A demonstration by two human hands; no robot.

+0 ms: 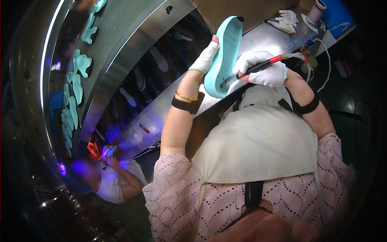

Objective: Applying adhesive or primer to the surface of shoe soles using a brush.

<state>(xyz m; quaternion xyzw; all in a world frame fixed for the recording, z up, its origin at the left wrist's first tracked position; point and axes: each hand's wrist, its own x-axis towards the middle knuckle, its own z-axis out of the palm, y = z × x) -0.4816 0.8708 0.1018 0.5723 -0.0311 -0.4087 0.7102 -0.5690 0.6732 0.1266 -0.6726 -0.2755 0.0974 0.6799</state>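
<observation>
A turquoise shoe sole stands tilted in front of me, its hollow ribbed face toward me. My left hand, in a white glove that leaves the thumb tip bare, is closed on the sole's left edge. In my right hand, also gloved in white, is a glue brush with a black handle, a red band and a clear tube running off its back end. The bristles touch the inside of the sole near its lower, rounded end. The left fingers behind the sole are hidden.
Many turquoise shoe parts lie along a curved green conveyor at the left. Below it, a dark shelf holds pale soles. White gloves and a thread-like spool sit at the back right. A co-worker sits at the lower left.
</observation>
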